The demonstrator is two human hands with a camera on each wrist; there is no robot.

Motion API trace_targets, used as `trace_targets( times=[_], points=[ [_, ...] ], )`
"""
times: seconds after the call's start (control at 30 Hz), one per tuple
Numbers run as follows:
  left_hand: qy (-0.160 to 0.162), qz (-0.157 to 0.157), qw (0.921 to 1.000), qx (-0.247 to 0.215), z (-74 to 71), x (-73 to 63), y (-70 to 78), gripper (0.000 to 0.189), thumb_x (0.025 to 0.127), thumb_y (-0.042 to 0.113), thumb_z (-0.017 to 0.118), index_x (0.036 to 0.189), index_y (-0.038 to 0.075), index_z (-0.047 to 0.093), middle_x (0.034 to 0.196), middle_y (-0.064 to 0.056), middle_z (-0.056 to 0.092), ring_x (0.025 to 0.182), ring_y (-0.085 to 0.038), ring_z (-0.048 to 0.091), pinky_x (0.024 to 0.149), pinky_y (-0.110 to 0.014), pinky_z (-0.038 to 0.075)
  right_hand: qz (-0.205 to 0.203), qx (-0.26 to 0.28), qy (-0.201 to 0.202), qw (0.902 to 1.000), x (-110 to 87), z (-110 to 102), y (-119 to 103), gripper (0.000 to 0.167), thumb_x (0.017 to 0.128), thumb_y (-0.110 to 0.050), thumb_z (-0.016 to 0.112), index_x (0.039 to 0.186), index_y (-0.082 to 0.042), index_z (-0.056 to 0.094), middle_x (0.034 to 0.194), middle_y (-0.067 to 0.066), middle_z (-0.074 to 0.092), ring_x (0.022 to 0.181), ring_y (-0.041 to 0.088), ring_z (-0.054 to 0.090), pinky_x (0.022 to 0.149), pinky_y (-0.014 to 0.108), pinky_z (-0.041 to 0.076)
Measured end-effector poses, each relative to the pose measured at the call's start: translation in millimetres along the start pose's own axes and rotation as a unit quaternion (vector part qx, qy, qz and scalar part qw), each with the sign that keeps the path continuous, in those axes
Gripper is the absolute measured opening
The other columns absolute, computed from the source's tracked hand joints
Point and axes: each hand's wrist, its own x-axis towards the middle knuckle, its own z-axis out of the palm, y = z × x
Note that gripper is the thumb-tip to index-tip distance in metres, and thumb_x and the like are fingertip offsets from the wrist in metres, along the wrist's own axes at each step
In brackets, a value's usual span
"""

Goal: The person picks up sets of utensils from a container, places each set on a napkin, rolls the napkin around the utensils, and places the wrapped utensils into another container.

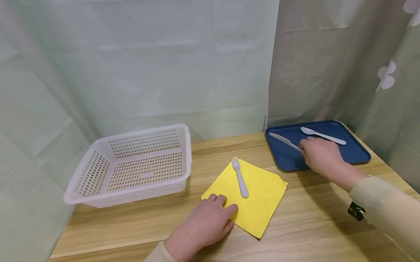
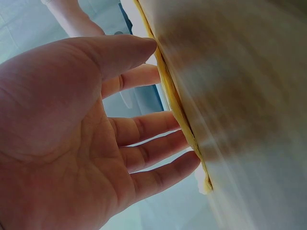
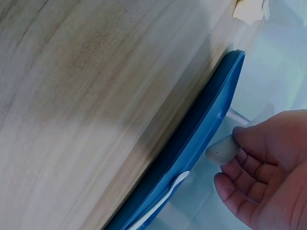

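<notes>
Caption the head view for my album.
Left hand touching yellow napkin; right hand holding knife over blue tray.

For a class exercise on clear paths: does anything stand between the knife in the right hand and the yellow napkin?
Nothing visible blocks the way. Between the knife, held by the right hand over the blue tray, and the yellow napkin are just the tray's low rim and wooden table. The fork lies on the napkin.

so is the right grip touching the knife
Touching: the right wrist view shows the right grip pinching the knife near the rounded end of its handle.
</notes>
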Motion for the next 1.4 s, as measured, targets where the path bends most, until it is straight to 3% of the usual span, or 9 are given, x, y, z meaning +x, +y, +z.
trace_targets(
  times=[1.4],
  points=[
    [-0.007,-0.01,0.9999,0.001,-0.1,-0.2,1.7,0.018,0.102,0.032,0.079,0.109,0.02,0.068,0.104,-0.007,0.063,0.091,-0.025,0.059,0.076,-0.038,0.053,-0.039,0.02,0.029,0.9986,-5.9,-4.3,-27.9,0.009,0.101,-0.011,0.08,0.1,-0.008,0.072,0.083,0.004,0.063,0.069,0.024,0.059,0.061,0.045,0.053]
  ],
)
